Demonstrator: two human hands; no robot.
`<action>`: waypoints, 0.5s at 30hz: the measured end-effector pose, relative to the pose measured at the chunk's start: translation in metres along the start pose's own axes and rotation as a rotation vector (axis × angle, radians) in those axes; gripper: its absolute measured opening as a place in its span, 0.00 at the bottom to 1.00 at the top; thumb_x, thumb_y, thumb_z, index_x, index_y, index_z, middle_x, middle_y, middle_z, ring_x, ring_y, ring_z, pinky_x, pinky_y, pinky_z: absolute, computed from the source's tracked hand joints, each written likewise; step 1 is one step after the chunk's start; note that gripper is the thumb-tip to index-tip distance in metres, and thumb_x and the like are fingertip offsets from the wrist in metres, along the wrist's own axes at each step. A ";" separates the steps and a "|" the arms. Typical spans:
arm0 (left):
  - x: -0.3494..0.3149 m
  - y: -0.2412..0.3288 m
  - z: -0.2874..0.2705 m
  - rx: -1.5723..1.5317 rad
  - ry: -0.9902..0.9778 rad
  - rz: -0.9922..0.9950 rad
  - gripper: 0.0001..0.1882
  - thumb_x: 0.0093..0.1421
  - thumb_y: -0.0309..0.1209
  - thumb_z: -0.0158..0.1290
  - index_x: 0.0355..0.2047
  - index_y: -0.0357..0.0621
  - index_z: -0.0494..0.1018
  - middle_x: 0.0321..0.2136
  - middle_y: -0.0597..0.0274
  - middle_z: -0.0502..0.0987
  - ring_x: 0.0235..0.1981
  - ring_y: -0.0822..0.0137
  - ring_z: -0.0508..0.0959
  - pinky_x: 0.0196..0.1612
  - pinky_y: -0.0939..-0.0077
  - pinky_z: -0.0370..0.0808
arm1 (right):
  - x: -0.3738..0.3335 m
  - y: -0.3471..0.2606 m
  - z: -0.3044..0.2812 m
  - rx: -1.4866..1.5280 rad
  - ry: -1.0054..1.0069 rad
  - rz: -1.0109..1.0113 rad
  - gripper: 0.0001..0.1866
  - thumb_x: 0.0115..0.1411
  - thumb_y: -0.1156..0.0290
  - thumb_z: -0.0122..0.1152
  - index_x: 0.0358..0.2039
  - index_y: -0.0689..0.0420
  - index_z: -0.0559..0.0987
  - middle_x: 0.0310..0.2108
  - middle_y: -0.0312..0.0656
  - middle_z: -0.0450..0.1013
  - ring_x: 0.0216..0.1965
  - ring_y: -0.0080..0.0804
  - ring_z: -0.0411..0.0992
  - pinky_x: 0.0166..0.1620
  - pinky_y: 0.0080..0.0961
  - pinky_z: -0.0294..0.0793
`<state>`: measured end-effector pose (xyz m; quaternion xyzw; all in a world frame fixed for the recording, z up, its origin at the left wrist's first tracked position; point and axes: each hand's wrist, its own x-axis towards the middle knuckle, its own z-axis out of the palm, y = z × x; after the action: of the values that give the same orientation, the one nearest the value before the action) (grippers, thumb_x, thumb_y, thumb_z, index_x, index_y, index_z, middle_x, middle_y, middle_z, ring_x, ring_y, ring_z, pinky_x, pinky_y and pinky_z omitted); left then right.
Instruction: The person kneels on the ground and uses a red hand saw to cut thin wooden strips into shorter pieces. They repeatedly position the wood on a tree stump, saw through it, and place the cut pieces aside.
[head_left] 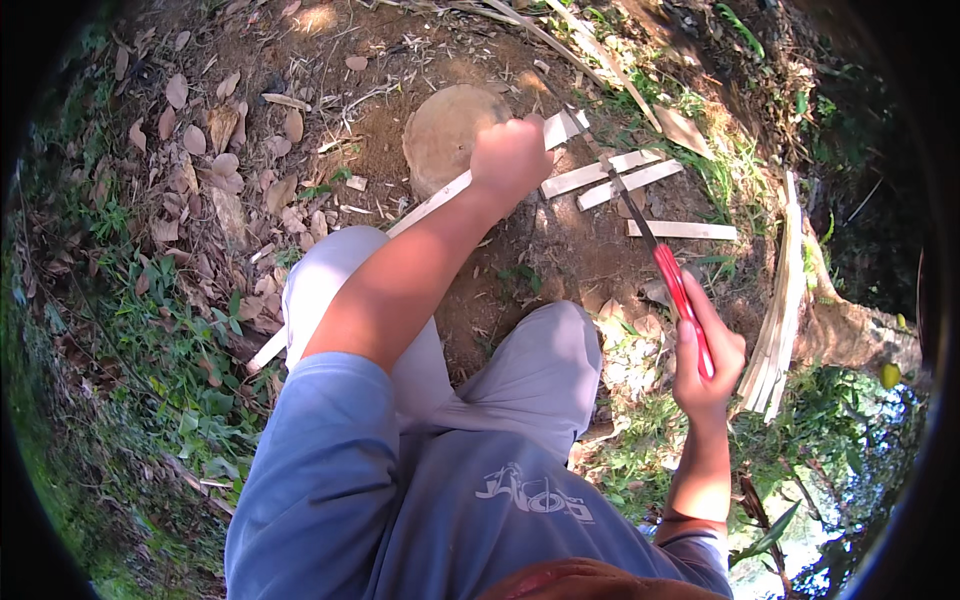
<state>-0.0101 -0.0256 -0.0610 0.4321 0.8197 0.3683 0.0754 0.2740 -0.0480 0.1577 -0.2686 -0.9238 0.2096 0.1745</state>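
My left hand point(510, 160) is closed in a fist around a long pale wooden strip point(430, 204), next to a round wooden stump point(445, 125). The strip slants from beside my left leg, past the stump's near edge, to beyond my fist. In my right hand point(708, 350) is the red handle of a long, narrow-bladed cutting tool point(640, 222). Its dark blade reaches up and left, crossing at the strip's far end; whether it touches the wood I cannot tell. Short cut strips point(630, 185) lie under and beside the blade, with another short piece point(682, 230) nearer my right hand.
A bundle of long thin strips point(780, 310) lies on the right, near a thick branch point(860, 335). Longer slats point(620, 75) rest at the far side. Dry leaves point(225, 130) and wood chips litter the soil on the left, with green plants point(180, 350) nearer.
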 end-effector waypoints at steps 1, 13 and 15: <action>-0.001 -0.003 0.000 -0.005 -0.006 -0.005 0.15 0.56 0.39 0.68 0.36 0.41 0.82 0.31 0.48 0.86 0.34 0.47 0.88 0.40 0.53 0.85 | 0.025 0.007 0.021 0.024 -0.049 0.077 0.23 0.70 0.78 0.60 0.65 0.65 0.80 0.32 0.44 0.85 0.26 0.16 0.76 0.33 0.20 0.74; 0.004 -0.004 0.005 -0.068 0.036 0.022 0.14 0.55 0.37 0.66 0.37 0.40 0.82 0.31 0.45 0.86 0.35 0.44 0.88 0.41 0.51 0.86 | 0.072 0.062 0.090 0.145 0.148 -0.060 0.22 0.71 0.73 0.62 0.65 0.59 0.81 0.38 0.45 0.86 0.30 0.17 0.76 0.37 0.21 0.77; 0.006 -0.007 0.004 -0.063 0.023 -0.004 0.15 0.56 0.39 0.66 0.38 0.42 0.83 0.31 0.45 0.86 0.36 0.43 0.87 0.43 0.49 0.85 | 0.013 0.064 0.050 0.085 0.066 0.039 0.23 0.69 0.77 0.61 0.64 0.65 0.80 0.40 0.49 0.87 0.29 0.17 0.77 0.35 0.20 0.76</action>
<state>-0.0165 -0.0218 -0.0678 0.4236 0.8095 0.3985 0.0804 0.2688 -0.0063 0.0875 -0.2858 -0.9024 0.2431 0.2118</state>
